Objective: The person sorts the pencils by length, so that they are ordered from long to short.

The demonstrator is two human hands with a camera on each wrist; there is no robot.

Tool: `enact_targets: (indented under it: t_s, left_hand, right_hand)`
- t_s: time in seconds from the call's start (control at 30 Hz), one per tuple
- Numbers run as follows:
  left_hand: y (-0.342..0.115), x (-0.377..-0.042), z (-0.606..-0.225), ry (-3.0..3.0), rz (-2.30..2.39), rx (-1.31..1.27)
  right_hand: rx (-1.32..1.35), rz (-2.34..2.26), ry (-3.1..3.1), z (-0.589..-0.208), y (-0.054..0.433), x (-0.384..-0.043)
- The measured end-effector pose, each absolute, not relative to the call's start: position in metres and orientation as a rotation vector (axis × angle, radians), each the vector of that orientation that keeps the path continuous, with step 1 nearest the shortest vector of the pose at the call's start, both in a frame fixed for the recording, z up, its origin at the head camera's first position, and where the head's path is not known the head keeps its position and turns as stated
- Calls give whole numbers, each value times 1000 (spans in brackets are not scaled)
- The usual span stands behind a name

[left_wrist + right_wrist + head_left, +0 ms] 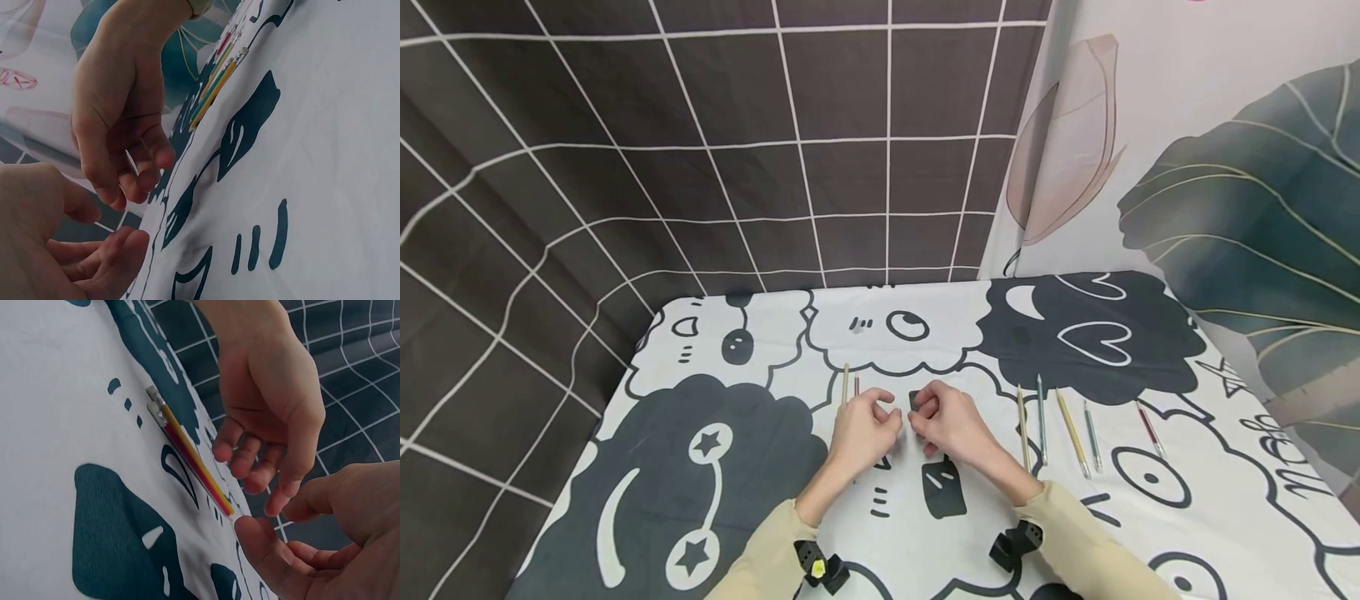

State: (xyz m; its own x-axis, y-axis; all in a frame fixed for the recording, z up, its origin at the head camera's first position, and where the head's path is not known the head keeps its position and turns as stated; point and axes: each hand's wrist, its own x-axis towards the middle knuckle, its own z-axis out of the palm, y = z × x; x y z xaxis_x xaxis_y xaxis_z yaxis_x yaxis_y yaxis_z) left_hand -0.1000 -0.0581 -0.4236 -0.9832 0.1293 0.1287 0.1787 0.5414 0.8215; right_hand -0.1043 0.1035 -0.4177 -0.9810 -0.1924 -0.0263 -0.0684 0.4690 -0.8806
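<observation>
Over the middle of the patterned cloth, my left hand (861, 429) and right hand (955, 425) face each other, fingertips a short gap apart. Fingers of both are loosely bent, and nothing shows between them in either wrist view. Beside the left hand lie a yellow pencil (192, 447) and a red pencil (187, 455), side by side; the left hand partly covers them in the head view. To the right of the right hand, a spaced row holds a yellow pencil (1023, 429), a green pencil (1041, 421), another yellow pencil (1073, 433), another green pencil (1092, 437) and another red pencil (1150, 429).
A white cloth (917, 550) with dark cartoon shapes covers the table. Behind and to the left hangs a dark curtain (842, 92) with a white grid. A leaf-print curtain (1247, 225) hangs at the right. Each sleeve carries a small black wrist device.
</observation>
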Motion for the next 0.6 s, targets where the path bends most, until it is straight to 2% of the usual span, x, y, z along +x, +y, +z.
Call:
enact_targets:
  t_s: [0.6]
  left_hand:
    - [-36,-99,-427,-2717,-1615,-234]
  right_hand:
    - [-170,-1518,2640,-417,131,-104]
